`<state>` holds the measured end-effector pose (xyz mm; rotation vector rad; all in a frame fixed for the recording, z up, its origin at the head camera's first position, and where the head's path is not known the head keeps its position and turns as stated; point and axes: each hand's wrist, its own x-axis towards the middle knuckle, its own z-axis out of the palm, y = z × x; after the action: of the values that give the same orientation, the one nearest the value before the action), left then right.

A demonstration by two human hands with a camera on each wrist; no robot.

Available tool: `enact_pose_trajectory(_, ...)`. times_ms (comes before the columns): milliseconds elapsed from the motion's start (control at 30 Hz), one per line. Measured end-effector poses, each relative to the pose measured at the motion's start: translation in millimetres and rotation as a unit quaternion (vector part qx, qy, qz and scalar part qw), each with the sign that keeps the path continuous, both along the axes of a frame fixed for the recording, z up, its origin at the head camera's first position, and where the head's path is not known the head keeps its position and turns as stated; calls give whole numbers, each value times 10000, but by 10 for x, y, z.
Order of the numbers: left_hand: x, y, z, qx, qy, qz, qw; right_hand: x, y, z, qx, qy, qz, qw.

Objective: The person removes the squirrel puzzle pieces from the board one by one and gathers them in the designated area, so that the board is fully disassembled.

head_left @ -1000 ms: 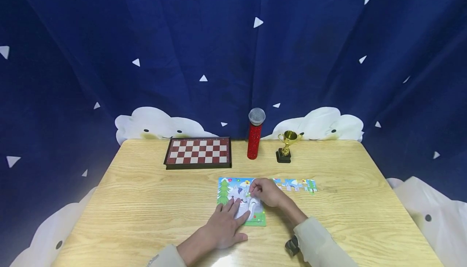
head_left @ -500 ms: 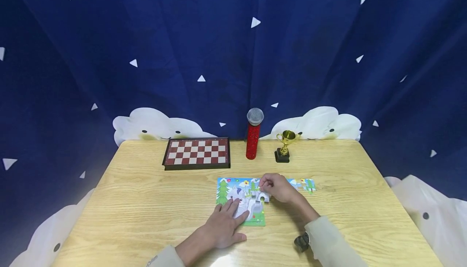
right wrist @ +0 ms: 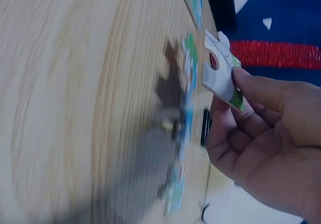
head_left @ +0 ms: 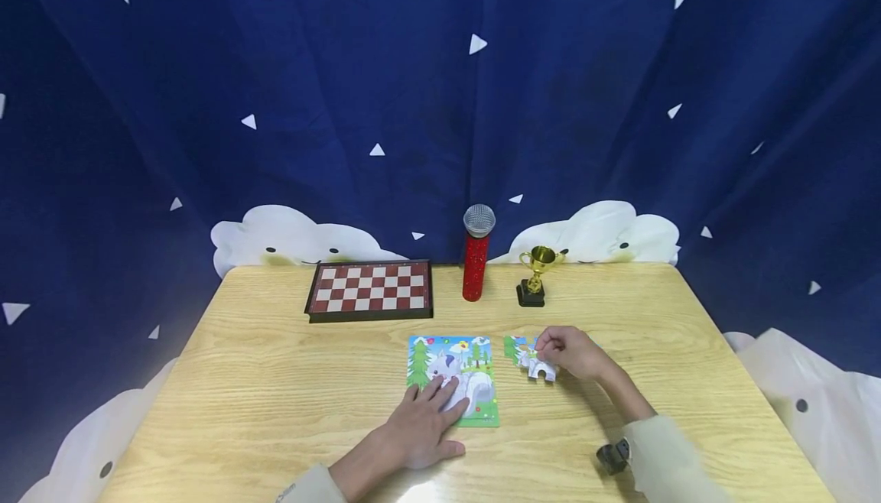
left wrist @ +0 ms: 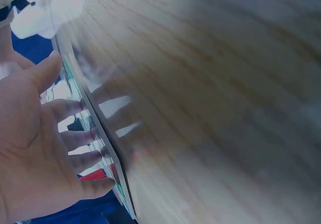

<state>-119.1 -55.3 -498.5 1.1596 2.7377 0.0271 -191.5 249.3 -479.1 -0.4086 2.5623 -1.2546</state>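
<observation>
A colourful jigsaw puzzle with a grey animal and a green tree lies flat on the wooden table. My left hand rests open on its lower left part, fingers spread flat. My right hand is to the right of the puzzle and pinches a loose white and green puzzle piece just above the table. Beneath and beside that hand lies a strip of joined pieces, mostly hidden in the head view.
At the back of the table stand a red-and-white chessboard, a red microphone and a small gold trophy. A dark blue curtain with white clouds hangs behind. Bare wood spreads left of the puzzle.
My right hand has lifted a piece out of the puzzle and carried it right, over the strip of pieces. The left hand has stayed pressed on the puzzle.
</observation>
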Motion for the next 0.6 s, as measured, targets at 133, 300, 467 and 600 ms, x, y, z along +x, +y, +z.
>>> enact_pose_trajectory(133, -6, -6, -15, 52, -18, -7, 10000, 34, 200, 18, 89, -261, -194, 9994)
enact_pose_trajectory(300, -10, -9, -30, 69, -53, -7, 10000, 75, 423, -7, 242, -366, -354, 9984)
enact_pose_trajectory(467, -14, -6, -38, 48, -52, -8, 10000, 113, 545, -62, 690, -480, -659, 9943)
enact_pose_trajectory(600, -11, -5, -38, 56, -15, -32, 10000, 143, 571, -106, 1061, -598, -939, 9881)
